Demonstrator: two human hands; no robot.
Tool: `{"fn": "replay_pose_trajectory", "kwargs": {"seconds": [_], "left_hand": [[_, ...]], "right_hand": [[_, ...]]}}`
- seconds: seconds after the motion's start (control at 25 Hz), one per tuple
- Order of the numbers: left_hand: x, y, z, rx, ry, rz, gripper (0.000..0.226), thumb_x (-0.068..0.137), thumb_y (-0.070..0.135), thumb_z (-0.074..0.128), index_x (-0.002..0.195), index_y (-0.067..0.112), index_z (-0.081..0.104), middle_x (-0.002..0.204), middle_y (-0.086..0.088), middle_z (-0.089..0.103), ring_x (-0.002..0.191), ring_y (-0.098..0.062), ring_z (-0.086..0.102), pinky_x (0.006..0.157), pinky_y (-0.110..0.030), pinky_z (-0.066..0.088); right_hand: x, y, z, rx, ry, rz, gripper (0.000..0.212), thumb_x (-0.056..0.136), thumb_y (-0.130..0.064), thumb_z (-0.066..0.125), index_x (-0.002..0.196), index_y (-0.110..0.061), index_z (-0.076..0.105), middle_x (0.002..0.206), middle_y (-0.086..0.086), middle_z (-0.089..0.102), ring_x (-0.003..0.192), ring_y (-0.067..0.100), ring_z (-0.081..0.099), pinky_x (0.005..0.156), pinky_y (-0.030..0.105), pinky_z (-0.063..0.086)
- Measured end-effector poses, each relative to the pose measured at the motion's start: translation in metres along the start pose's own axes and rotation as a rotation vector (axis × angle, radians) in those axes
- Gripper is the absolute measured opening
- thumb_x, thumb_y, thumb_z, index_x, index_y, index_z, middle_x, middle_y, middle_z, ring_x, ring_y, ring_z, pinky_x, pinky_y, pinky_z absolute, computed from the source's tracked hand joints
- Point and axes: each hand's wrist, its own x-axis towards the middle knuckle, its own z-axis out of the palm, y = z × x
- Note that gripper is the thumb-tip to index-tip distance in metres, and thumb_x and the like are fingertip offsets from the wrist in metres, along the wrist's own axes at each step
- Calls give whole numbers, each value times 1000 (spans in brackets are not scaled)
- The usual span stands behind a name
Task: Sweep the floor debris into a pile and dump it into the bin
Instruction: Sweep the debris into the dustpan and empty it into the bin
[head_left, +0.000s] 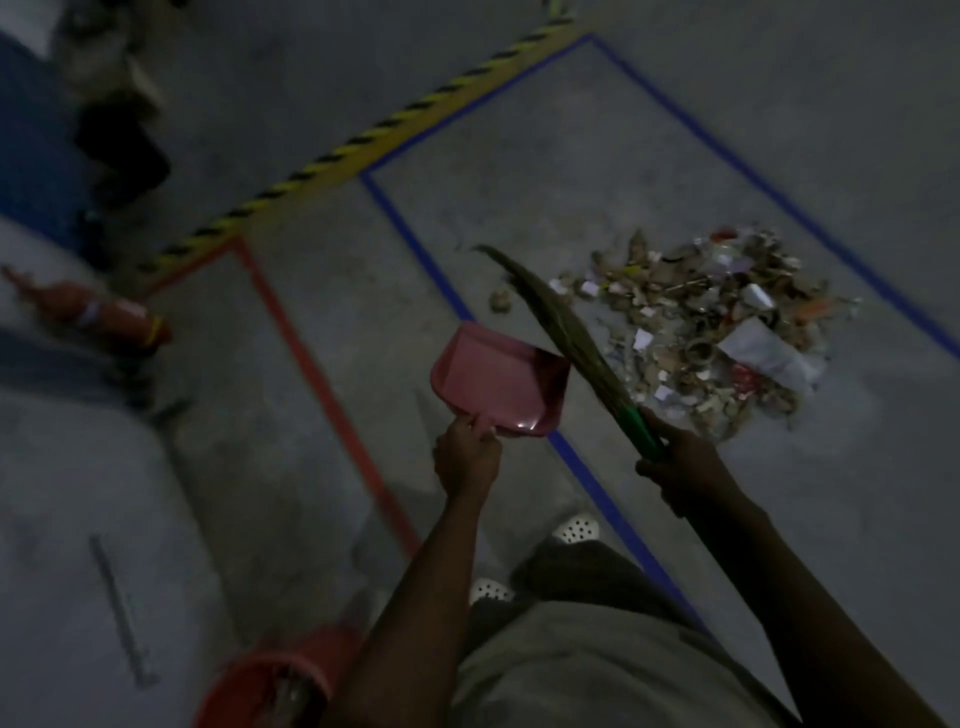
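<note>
Left hand (466, 451) holds a pink dustpan (500, 382), right hand (675, 462) grips a broom (566, 340) beside the debris pile (701, 332).

Head-worn camera, looking steeply down at the floor (519, 130).
Close, wide-angle view: debris pile (711, 332) near at 2 o'clock, red bin (270, 686) at the frame's edge at 7 o'clock; the dim, blurred frame seems tilted.

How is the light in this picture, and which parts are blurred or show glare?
Head view: the light is dim overall; a small glare spot sits on the pink dustpan near its handle; the left side is motion-blurred, the red cylinder most; the broom tip is smeared; the debris pile is the sharpest part, though still soft.
</note>
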Motion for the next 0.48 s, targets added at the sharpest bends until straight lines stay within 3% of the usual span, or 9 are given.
{"fn": "replay_pose_trajectory", "kwargs": {"seconds": [0.12,0.28,0.48], "left_hand": [[0,42,31,17,-60,23,25,81,24,67,106,22,71,103,-11,70,96,-34,64,78,-33,49],[17,85,62,76,-165,119,27,84,26,66,110,21,70,106,-11,69,99,-34,63,80,-33,49],[82,122,76,186,-258,263,21,81,29,68,100,21,72,99,-10,71,96,-34,64,79,-33,49]], "right_hand": [[0,19,-21,106,68,74,87,90,-12,72,155,-44,24,97,9,64,54,23,64,49,36,57],[3,36,-36,230,165,147,86,89,-13,72,156,-42,25,105,13,64,53,25,66,47,37,58],[30,23,-43,374,262,263,82,91,-13,71,156,-39,28,92,16,65,49,26,63,46,35,56]]}}
